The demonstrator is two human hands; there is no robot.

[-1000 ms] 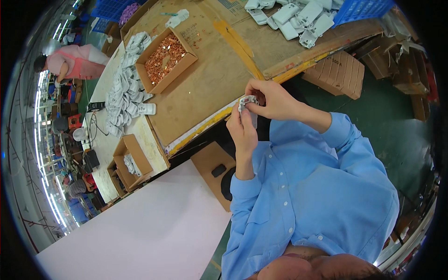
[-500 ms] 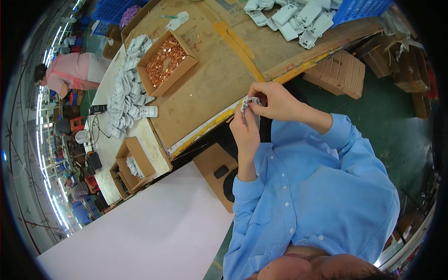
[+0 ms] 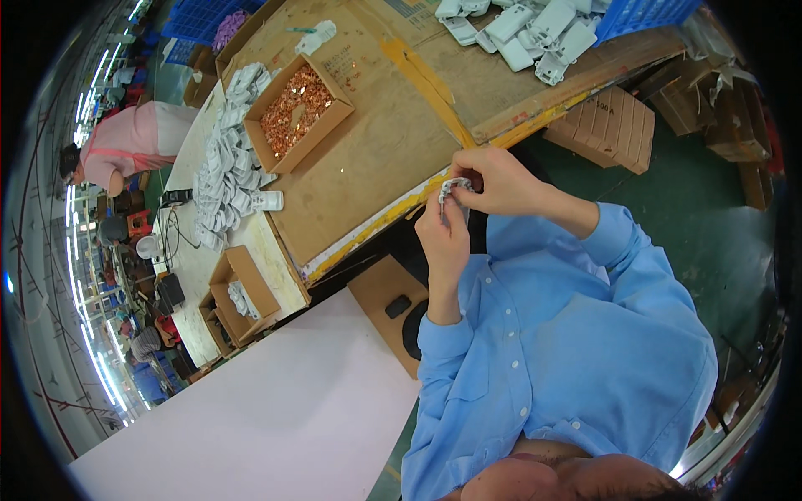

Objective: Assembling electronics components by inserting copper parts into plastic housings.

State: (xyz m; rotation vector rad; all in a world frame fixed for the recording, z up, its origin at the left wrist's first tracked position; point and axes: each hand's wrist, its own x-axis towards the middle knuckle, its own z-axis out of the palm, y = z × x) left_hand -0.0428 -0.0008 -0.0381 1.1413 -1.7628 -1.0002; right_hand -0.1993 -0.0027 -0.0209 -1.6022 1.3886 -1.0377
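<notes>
Both my hands meet at the table's front edge around one small white plastic housing [image 3: 455,185]. From below, my left hand [image 3: 443,238] grips its lower part between thumb and fingers. My right hand [image 3: 497,179] pinches at its upper end, fingertips bent over it; whether a small metal piece is between them is too small to tell. Beyond the hands, an open cardboard box [image 3: 322,134] holds many small copper-coloured metal pieces [image 3: 292,108]. Left of that box lies a long heap of white plastic parts [image 3: 224,179].
More white housings [image 3: 535,33] lie at the far right by a blue crate [image 3: 643,18]. A smaller carton [image 3: 251,280] stands on the left table. Brown cartons [image 3: 606,129] sit on the floor at right. Another person in pink [image 3: 138,138] is at the far left.
Both hands and the white housing have shifted slightly to the right, and the housing has turned a little. The grip stays about the same. The person in pink has moved slightly.
</notes>
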